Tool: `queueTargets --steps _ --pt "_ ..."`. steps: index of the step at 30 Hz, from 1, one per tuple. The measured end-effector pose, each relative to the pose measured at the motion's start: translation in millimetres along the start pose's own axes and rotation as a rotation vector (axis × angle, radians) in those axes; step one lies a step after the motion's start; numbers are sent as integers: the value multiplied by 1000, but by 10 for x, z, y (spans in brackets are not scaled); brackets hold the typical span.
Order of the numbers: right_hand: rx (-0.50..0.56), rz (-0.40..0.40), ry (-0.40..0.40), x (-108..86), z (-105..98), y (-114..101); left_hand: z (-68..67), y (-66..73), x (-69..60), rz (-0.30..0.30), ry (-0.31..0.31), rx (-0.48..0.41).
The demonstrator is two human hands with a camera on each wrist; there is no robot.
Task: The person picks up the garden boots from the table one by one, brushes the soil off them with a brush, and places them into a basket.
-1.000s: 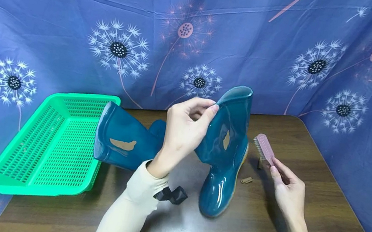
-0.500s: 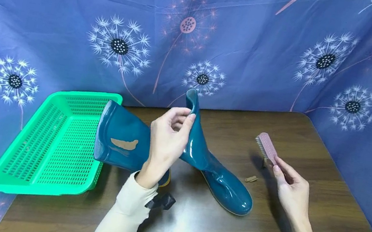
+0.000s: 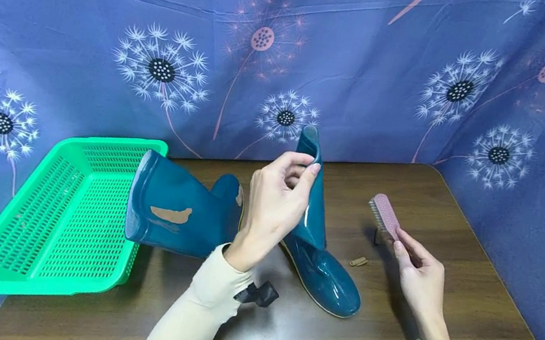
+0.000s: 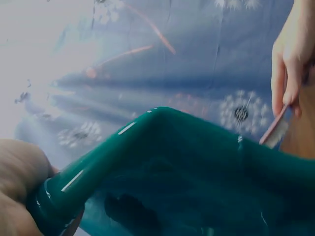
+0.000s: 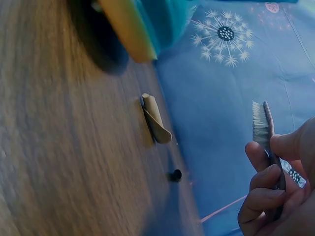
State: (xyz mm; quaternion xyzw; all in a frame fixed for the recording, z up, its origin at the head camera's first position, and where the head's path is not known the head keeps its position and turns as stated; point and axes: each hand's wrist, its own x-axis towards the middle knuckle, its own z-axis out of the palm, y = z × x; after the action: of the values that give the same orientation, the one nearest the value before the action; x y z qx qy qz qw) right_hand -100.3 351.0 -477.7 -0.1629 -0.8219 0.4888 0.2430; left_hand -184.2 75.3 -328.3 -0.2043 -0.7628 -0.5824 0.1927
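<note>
My left hand pinches the top rim of a glossy teal rubber boot between thumb and fingers. Its shaft is squeezed narrow there, and its toe points to the front right. In the left wrist view, the teal shaft fills the lower part. My right hand grips the handle of a pink brush with pale bristles, to the right of the boot and apart from it. To the left lies a second teal boot on its side, with tan patches on shaft and toe; my left forearm hides part of it.
A green plastic basket stands at the left, beside the lying boot's opening. On the wooden table lies a small tan curled piece, with another small upright thing under the brush. A blue dandelion-print cloth hangs behind.
The held boot has turned: its toe swung from facing me to the front right, and its tan shaft patch has gone out of sight. My right hand keeps the brush almost still.
</note>
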Motion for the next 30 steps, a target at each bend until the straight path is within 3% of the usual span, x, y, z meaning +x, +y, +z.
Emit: queueTargets --steps 5,9,12,14,17,24,30 --pt "69 -8 3 15 10 13 202 34 41 -63 -22 -177" --pt "92 9 0 18 7 0 242 -74 52 -172 55 -359" --pt "70 22 7 17 -7 3 188 -227 40 -243 106 -374" --pt "62 31 6 16 -9 3 101 -347 9 -272 121 -314" --pt "45 39 0 10 11 -6 -115 -467 -86 -273 120 -145" --pt "64 19 -7 -26 94 -63 -597 -465 -365 -149 38 307" --pt "104 -84 -72 -229 320 -313 -786 -456 -561 -170 -56 451"
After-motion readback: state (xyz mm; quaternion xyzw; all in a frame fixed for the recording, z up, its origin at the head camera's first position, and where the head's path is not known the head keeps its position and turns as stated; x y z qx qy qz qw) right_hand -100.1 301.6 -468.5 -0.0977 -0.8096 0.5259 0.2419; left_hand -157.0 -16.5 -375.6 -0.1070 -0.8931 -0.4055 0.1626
